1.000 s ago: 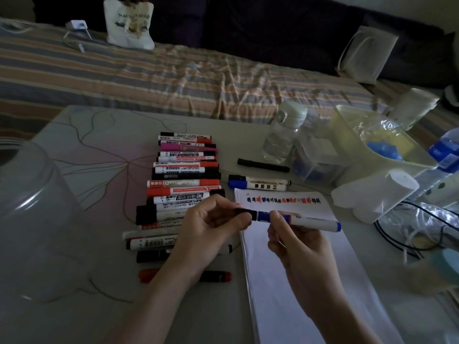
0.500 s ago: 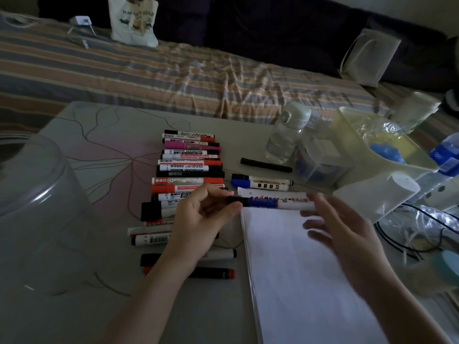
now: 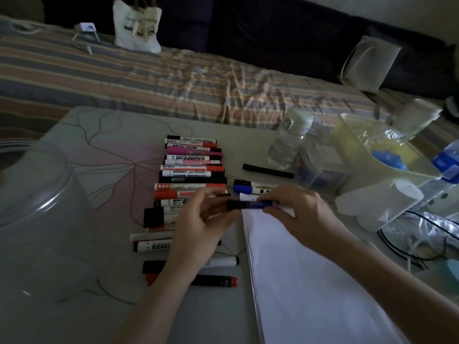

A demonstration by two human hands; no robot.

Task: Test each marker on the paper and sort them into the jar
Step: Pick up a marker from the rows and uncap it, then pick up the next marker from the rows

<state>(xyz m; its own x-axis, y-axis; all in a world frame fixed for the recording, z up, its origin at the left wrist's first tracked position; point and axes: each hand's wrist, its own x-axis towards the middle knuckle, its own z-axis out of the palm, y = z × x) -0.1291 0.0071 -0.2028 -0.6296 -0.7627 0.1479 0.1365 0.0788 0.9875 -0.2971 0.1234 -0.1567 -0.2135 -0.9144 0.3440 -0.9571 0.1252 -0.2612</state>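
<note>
Both hands grip one blue-banded marker (image 3: pixel 249 204) level above the top edge of the white paper (image 3: pixel 310 281): the left hand (image 3: pixel 198 227) pinches its black cap end, the right hand (image 3: pixel 295 212) curls over the barrel. A tight row of markers (image 3: pixel 191 181) crowds the bench (image 3: pixel 111 135) just left of them. The clear plastic jar (image 3: pixel 32 207) bulges at the bench's near-left edge, well apart. To the right, a water bottle (image 3: pixel 289 142), a pale tub (image 3: pixel 367 155), a paper roll (image 3: pixel 382 204) and tangled cables (image 3: pixel 409 244) hem the sheet. A striped bed (image 3: pixel 149 78) lies beyond.
</note>
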